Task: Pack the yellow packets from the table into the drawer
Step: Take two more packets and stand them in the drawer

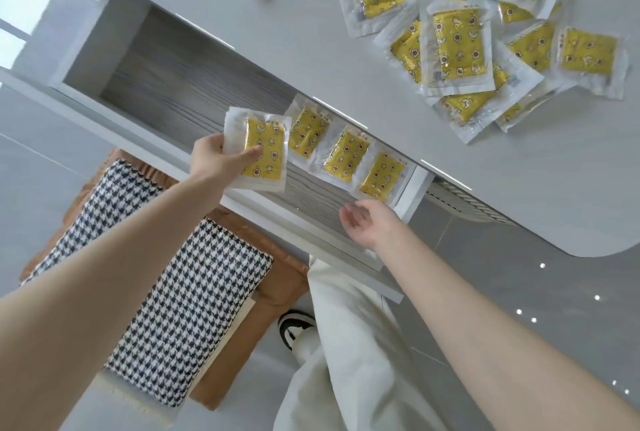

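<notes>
While L hand (214, 157) pinches one clear-wrapped yellow star-print packet (263, 153) by its left edge, mid-frame over the open grey wood-grain drawer (173, 84), R hand (370, 222) hovers lower centre-right w/ fingers relaxed, holding nothing. Three matching packets (344, 157) lie in a row at drawer's right end, edges overlapping. Loose pile of same packets (457, 46) sits upper right on white tabletop (311, 32). Houndstooth cushion (166, 274) lower left.

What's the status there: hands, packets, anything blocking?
Left hand holds one packet over the open drawer. Right hand open, empty. Three packets lie inside; pile on table. Nothing blocking.
</notes>
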Available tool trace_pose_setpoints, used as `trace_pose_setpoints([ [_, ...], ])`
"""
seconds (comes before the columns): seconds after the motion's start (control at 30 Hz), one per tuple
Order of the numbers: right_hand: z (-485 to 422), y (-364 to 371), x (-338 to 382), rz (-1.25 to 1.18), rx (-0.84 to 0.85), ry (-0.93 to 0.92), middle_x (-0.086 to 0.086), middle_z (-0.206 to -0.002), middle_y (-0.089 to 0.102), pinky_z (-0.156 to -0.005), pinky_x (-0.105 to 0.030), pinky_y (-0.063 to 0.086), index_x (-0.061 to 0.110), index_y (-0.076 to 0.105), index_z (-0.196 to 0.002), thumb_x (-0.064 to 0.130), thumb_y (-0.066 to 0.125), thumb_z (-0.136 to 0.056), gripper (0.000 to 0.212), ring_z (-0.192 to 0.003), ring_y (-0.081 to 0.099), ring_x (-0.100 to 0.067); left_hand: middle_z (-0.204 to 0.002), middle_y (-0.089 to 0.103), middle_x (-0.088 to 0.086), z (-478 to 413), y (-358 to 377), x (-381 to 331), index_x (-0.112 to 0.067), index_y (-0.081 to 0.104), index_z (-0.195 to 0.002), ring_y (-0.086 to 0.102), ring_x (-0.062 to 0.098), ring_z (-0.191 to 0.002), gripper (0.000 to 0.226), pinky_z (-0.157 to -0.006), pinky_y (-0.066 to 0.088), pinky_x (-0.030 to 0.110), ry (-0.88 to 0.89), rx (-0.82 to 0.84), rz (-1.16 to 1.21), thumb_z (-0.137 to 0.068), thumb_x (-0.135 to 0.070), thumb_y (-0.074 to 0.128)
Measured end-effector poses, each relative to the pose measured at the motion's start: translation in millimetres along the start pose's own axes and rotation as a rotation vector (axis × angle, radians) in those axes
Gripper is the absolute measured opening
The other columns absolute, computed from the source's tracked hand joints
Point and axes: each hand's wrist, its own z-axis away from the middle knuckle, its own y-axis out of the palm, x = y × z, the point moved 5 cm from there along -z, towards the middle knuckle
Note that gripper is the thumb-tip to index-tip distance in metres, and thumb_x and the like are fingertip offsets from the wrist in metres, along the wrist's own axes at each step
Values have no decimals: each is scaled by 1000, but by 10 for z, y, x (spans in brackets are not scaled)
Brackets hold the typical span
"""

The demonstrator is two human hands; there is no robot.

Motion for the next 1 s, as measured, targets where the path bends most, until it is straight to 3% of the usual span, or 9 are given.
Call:
trace_pose_setpoints([
  [0.07,-46,138,-38,297,39,-105,-12,-97,61,-80,-28,55,0,52,-112,2,48,-96,17,-78,59,-20,-108,65,6,-173,-12,-53,-7,58,-119,60,19,-91,44,-76,48,25,16,-29,-31,-81,-23,72],
  [0.2,-87,541,145,1174,13,-744,4,-114,61,-75,-20,48,19,58,-114,14,51,-95,21,-100,58,-12,-123,61,6,-547,24,-132,-10,51,-130,58,17,-96,51,-82,46,23,63,-54,-69,-83,-20,69],
  [0.3,-144,834,194,1514,113,-1067,1,-134,51,-89,-23,41,20,53,-126,14,50,-95,32,-123,43,-17,-134,54,3,-822,65,-205,-13,44,-138,55,19,-112,58,-90,40,23,100,-63,-104,-85,-19,67],
  [0.37,-233,979,199,1685,135,-1179,0,-146,40,-105,-32,36,21,47,-135,13,50,-94,42,-134,31,-18,-139,50,3,-989,105,-255,-14,39,-141,53,16,-112,60,-89,38,21,114,-49,-129,-87,-18,65],
  [0.47,-391,1119,185,1868,173,-1224,2,-157,19,-110,-39,33,25,38,-144,11,51,-93,54,-141,17,-21,-147,40,2,-1185,178,-351,-17,29,-147,47,18,-125,63,-99,37,24,129,-25,-208,-92,-16,59],
  [0.6,-511,1152,158,2011,193,-1252,4,-160,5,-104,-38,39,30,31,-148,8,51,-93,62,-140,17,-23,-151,33,3,-1367,287,-336,-19,22,-149,38,23,-135,64,-106,34,29,89,21,-276,-94,-13,54],
  [0.7,-533,1133,152,2017,181,-1290,3,-160,4,-102,-38,42,30,28,-149,6,51,-92,66,-140,17,-23,-142,40,6,-1430,344,-276,-22,31,-145,42,24,-127,64,-100,41,29,133,-30,-294,-88,-14,60],
  [0.8,-530,1139,139,2039,164,-1309,1,-160,5,-98,-39,45,29,29,-148,5,53,-90,67,-141,16,-23,-138,38,5,-1391,337,-304,-21,37,-141,39,19,-126,70,-97,36,19,249,-122,-234,-80,-9,69],
  [1.0,-352,1184,163,2004,167,-1276,-3,-158,15,-107,-45,39,20,35,-146,7,52,-92,58,-143,16,-24,-146,41,0,-1109,163,-340,-18,38,-142,36,15,-135,57,-113,25,27,333,-175,-193,-89,-12,59],
])
